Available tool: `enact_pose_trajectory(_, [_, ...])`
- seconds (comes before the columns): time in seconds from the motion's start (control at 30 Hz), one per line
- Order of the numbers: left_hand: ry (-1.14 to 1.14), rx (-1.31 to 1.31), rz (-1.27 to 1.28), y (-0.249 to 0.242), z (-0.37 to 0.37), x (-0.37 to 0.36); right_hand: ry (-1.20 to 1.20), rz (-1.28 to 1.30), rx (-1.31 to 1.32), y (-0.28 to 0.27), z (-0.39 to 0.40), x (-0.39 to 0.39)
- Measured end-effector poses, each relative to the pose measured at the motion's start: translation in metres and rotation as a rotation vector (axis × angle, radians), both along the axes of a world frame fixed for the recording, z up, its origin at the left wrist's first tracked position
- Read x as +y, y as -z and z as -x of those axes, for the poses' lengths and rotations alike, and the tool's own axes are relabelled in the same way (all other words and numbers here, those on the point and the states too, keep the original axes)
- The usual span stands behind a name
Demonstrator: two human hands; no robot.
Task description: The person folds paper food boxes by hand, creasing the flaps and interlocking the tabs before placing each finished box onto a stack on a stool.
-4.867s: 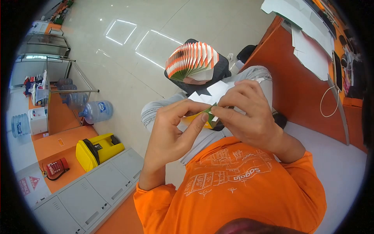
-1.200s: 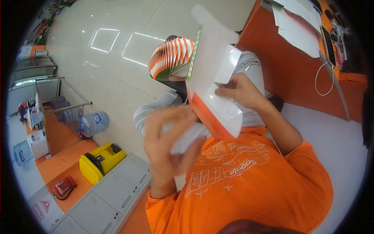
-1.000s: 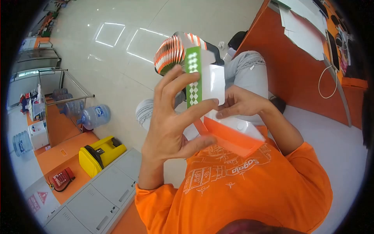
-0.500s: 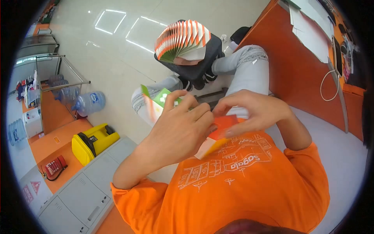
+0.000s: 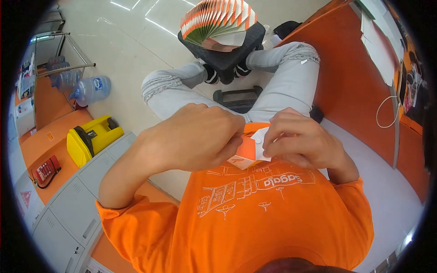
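A small folded paper box (image 5: 244, 151), orange and white with a bit of yellow below, is between my hands in front of my chest. My left hand (image 5: 193, 136) has its fingers curled against the box's left side, and the fingertips are partly hidden. On the other side, my right hand (image 5: 302, 139) pinches the white flap at the box's open end. Ahead, a fan of folded orange, white and green cards (image 5: 218, 22) rests on a black stool (image 5: 230, 59) between my feet.
To the left are water bottles (image 5: 93, 89), a yellow bin (image 5: 101, 136), a fire extinguisher (image 5: 47, 169) and grey lockers (image 5: 75, 207). An orange-brown panel (image 5: 346, 77) stands at right, with papers (image 5: 378, 45) and a white cable (image 5: 378, 119) beyond it.
Both hands and the box have shifted, with the box's white flap now showing by my right fingers. The green and white piece beside my left hand is no longer visible. The view has tilted down.
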State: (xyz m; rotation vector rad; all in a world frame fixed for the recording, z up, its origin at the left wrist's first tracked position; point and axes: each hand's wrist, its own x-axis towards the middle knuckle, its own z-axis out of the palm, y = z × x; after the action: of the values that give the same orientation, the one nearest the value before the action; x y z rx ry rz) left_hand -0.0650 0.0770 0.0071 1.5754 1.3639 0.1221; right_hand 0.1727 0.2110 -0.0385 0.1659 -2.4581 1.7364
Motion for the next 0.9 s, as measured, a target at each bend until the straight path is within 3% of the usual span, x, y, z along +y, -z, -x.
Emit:
enact_pose_trajectory(0.23, [0.017, 0.016, -0.064, 0.012, -0.005, 0.000, 0.132, -0.467, 0.229, -0.008, 0.004, -0.004])
enact_pose_trajectory(0.33, [-0.162, -0.134, -0.027, 0.029, -0.014, -0.010, 0.151, -0.347, 0.034, 0.008, -0.005, -0.011])
enact_pose_trajectory(0.4, [-0.343, -0.206, 0.089, 0.034, -0.022, -0.015, 0.354, 0.079, -0.242, 0.018, 0.001, -0.025])
enact_pose_trajectory(0.43, [-0.344, -0.211, 0.097, 0.031, -0.024, -0.017, 0.353, 0.084, -0.249, 0.020, 0.000, -0.029])
enact_pose_trajectory(0.5, [-0.347, -0.256, 0.267, 0.021, -0.022, -0.011, 0.356, 0.204, -0.553, 0.023, 0.002, -0.029])
enact_pose_trajectory(0.6, [-0.291, -0.265, 0.377, 0.010, -0.017, -0.008, 0.365, 0.085, -0.385, 0.010, 0.012, -0.029])
enact_pose_trajectory(0.73, [-0.349, -0.309, 0.449, 0.015, -0.014, -0.012, 0.246, 0.168, -0.509, -0.002, 0.019, -0.031])
enact_pose_trajectory(0.83, [-0.433, -0.474, 0.623, 0.032, -0.014, -0.016, 0.256, 0.223, -0.529, 0.006, 0.017, -0.032])
enact_pose_trajectory(0.9, [-0.513, -0.659, 0.767, 0.038, -0.014, -0.016, 0.276, 0.126, -0.402, 0.013, 0.014, -0.034])
